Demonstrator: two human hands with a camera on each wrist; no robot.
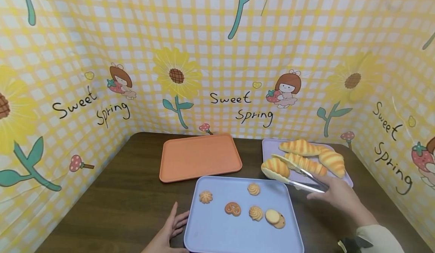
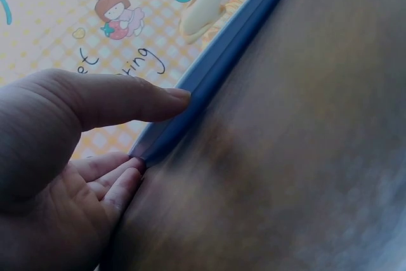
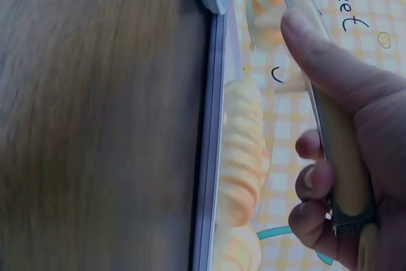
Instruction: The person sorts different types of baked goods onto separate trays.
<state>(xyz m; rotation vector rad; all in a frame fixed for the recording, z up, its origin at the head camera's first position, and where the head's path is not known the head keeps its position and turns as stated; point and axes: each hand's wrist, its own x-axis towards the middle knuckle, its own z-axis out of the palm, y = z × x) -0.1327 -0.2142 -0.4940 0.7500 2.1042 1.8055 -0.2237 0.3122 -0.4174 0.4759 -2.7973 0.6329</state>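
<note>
My right hand (image 1: 340,194) grips metal tongs (image 1: 307,187) with cream-coloured tips, thumb on one arm and fingers curled round the other. The tongs' tips lie on either side of a croissant (image 1: 276,167) at the left end of the purple tray (image 1: 348,180). Several more croissants (image 1: 300,147) lie on that tray. My left hand (image 1: 166,230) touches the left edge of the blue tray (image 1: 217,236), its fingers extended. In the left wrist view the thumb (image 2: 136,99) lies against the tray's rim (image 2: 196,90).
On the blue tray lie a flower-shaped cookie (image 1: 205,197), a pretzel (image 1: 232,209), two swirl cookies (image 1: 256,213) and overlapping round cookies (image 1: 273,216). An orange tray (image 1: 200,156) stands behind, at the left. Patterned cloth (image 1: 217,64) walls the dark wooden table (image 1: 112,196) at back and sides.
</note>
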